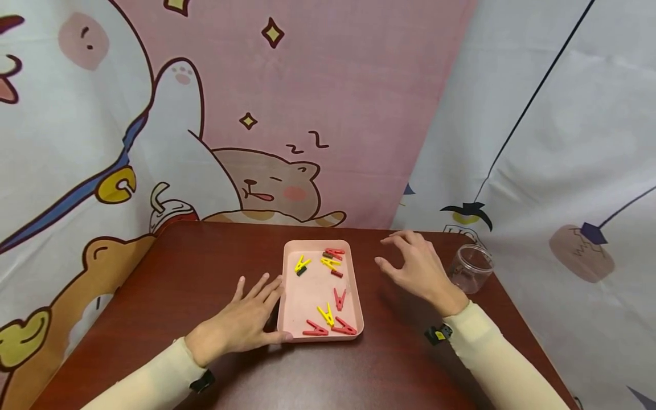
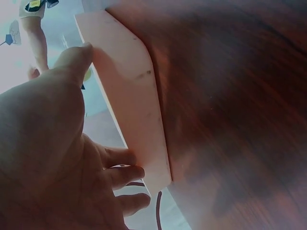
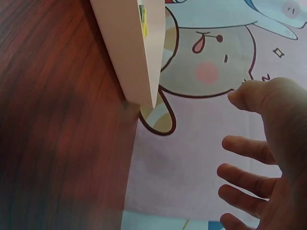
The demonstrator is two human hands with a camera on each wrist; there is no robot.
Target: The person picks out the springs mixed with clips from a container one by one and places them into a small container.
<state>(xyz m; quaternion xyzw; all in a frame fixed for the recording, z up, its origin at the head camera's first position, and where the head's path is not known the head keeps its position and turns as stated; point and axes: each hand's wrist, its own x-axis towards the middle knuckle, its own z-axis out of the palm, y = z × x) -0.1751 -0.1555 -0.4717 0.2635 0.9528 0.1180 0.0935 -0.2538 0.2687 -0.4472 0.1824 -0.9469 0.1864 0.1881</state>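
Note:
A pink rectangular tray (image 1: 307, 290) lies on the table with several small red and yellow clothespins in it. Among them are a yellow clothespin (image 1: 326, 314) and a red clothespin (image 1: 315, 328) near the front, and another yellow clothespin (image 1: 302, 263) at the back left. Small black and dark red pieces lie by the rear ones. My left hand (image 1: 243, 322) touches the tray's left rim with spread fingers, its thumb at the front corner. To the right of the tray, my right hand (image 1: 420, 270) hovers with loosely bent fingers, holding nothing, as the right wrist view shows too.
A clear round jar (image 1: 471, 267) stands at the right edge of the dark wood table (image 1: 205, 256), just beyond my right hand. Behind the table hangs a cartoon-printed cloth (image 1: 359, 114).

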